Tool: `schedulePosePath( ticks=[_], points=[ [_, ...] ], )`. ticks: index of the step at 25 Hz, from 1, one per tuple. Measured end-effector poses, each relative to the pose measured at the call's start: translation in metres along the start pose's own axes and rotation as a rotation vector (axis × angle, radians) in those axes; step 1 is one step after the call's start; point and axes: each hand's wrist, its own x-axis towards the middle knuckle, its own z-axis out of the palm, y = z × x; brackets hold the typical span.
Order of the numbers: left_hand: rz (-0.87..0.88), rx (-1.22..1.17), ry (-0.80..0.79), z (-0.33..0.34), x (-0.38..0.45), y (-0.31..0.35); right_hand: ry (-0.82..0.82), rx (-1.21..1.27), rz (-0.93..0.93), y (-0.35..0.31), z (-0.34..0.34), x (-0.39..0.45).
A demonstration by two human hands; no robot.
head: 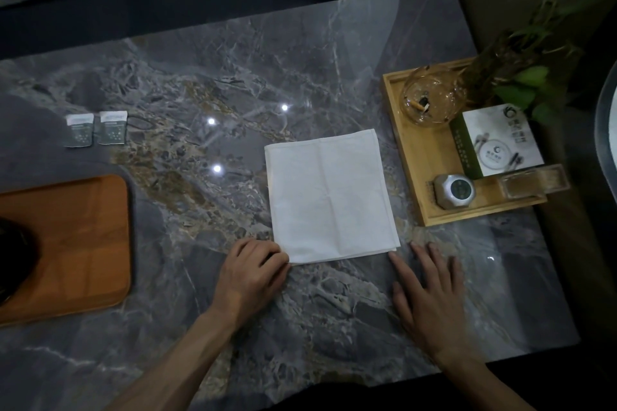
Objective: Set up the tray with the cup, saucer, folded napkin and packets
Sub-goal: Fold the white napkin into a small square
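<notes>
A white napkin [329,195] lies flat on the dark marble table [207,83], right of centre. My left hand [252,269] has its fingers curled on the napkin's near left corner. My right hand [430,294] rests flat with fingers spread, its forefinger touching the near right corner. Two small grey packets [96,128] lie side by side at the far left. An orange-brown wooden tray [86,240] sits at the left edge, with a dark round object [15,257] on its left part, cut off by the frame. I cannot tell whether that is the cup or saucer.
A light bamboo tray [424,157] at the right holds a glass ashtray [430,97], a white and green box [497,140], a small silver tin [454,192] and a slim holder [531,182]. A potted plant [524,73] stands behind it. The table's near edge runs below my wrists.
</notes>
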Motion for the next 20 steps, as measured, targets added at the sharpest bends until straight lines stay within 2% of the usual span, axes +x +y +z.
schedulePosePath(
  ticks=[10, 15, 17, 20],
  points=[
    [0.009, 0.005, -0.013, -0.002, -0.006, -0.006, -0.002, -0.012, -0.003, -0.002, -0.002, 0.000],
    [-0.024, -0.007, -0.043, -0.008, -0.003, -0.002, 0.087, 0.165, 0.005, -0.014, -0.018, 0.009],
    [-0.067, -0.043, -0.009, -0.009, 0.012, 0.005, 0.138, 0.294, -0.086, -0.033, -0.026, 0.033],
    [-0.162, -0.031, 0.002, 0.003, 0.059, 0.031, 0.066, 0.276, -0.122, -0.072, -0.030, 0.097]
  ],
)
